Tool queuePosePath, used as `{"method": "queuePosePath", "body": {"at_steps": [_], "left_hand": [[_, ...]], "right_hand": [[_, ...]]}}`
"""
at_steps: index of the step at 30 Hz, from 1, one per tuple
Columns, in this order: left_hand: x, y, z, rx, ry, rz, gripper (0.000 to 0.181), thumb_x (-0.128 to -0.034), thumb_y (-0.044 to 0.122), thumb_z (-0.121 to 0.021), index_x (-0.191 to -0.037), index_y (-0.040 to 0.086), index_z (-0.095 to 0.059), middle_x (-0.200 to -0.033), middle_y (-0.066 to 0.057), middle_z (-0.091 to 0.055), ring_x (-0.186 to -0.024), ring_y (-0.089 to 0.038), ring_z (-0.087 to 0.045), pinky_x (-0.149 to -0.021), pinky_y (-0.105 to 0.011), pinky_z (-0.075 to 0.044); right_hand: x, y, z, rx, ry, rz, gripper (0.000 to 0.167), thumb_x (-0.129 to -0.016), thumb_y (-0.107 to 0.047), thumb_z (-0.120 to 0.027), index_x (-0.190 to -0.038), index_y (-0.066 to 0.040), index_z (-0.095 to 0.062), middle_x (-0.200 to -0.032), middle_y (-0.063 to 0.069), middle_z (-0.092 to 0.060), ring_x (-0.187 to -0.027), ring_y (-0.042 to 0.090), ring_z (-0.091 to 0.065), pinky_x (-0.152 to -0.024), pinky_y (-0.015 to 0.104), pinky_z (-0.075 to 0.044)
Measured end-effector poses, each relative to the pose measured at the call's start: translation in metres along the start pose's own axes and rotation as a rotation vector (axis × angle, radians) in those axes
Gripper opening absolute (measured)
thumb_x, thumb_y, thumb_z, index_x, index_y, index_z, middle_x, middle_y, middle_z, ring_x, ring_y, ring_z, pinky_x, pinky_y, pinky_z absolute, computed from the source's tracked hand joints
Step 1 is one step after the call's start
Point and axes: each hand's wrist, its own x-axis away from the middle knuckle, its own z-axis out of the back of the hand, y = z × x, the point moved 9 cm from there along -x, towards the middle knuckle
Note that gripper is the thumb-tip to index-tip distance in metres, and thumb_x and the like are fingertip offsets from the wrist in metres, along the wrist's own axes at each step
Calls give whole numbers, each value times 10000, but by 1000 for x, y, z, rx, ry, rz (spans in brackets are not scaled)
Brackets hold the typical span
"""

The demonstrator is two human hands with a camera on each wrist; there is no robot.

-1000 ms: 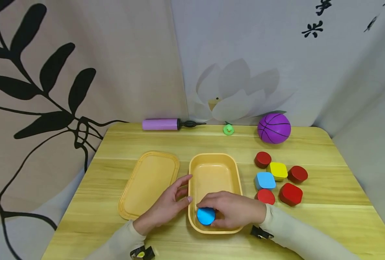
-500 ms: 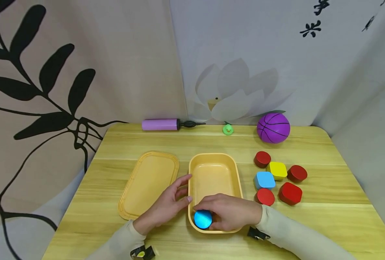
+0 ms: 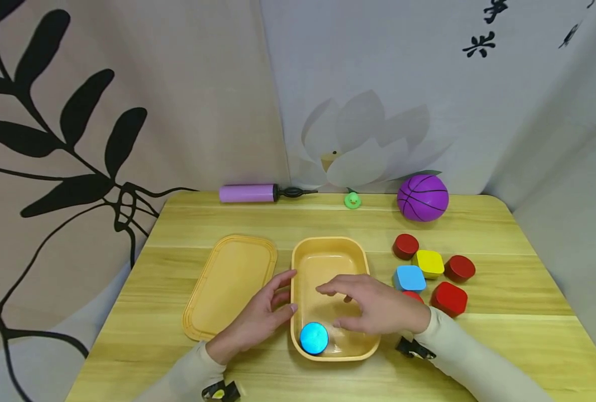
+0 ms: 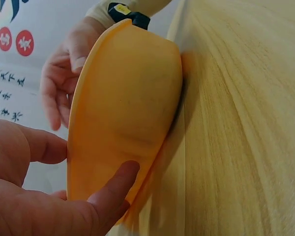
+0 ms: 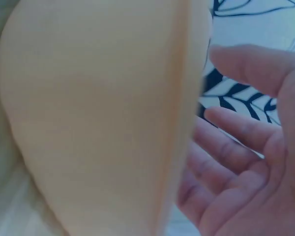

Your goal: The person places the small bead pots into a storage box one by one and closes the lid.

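Observation:
A yellow plastic box (image 3: 332, 240) stands on the table, and a round blue block (image 3: 314, 338) lies in its near left corner. My left hand (image 3: 261, 310) rests its fingertips against the box's left side; in the left wrist view its fingers touch the outer wall (image 4: 132, 98). Over the right half of the box hovers my right hand (image 3: 378, 304), fingers spread, thumb apart, with nothing held. The right wrist view shows that palm (image 5: 250, 191) beside the box's rim.
A matching yellow lid (image 3: 229, 285) lies left of the box. To the right sit several red blocks (image 3: 449, 299), a yellow block (image 3: 429, 264) and a blue block (image 3: 410, 278). A purple pump (image 3: 248, 193), green toy (image 3: 352, 200) and purple ball (image 3: 423, 198) line the back edge.
My right hand slid the round blue block slightly left into the box's near corner, then let go and rose up and to the right. My left hand stayed in place.

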Motion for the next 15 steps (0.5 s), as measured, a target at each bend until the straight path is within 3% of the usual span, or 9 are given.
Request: {"method": "queuePosePath", "body": {"at_steps": [6, 15], "left_hand": [[0, -1, 2, 2, 14, -2, 710, -1046, 54, -626, -1662, 113, -279, -1666, -198, -348, -1490, -405, -462, -1001, -220, -548], [0, -1, 3, -8, 29, 1, 710, -1041, 57, -637, -1658, 123, -291, -1634, -201, -386, -1465, -405, -487, -995, -227, -554]], "right_hand": [[14, 17, 33, 35, 175, -38, 509, -957, -282, -797, -1433, -250, -621, -1292, -51, -708, -1110, 181, -694, -858, 343, -596], [48, 55, 83, 3, 409, -102, 433, -929, -122, -818, -1338, -154, -682, -1224, -29, -733, -1062, 149, -700, -802, 308, -614]]}}
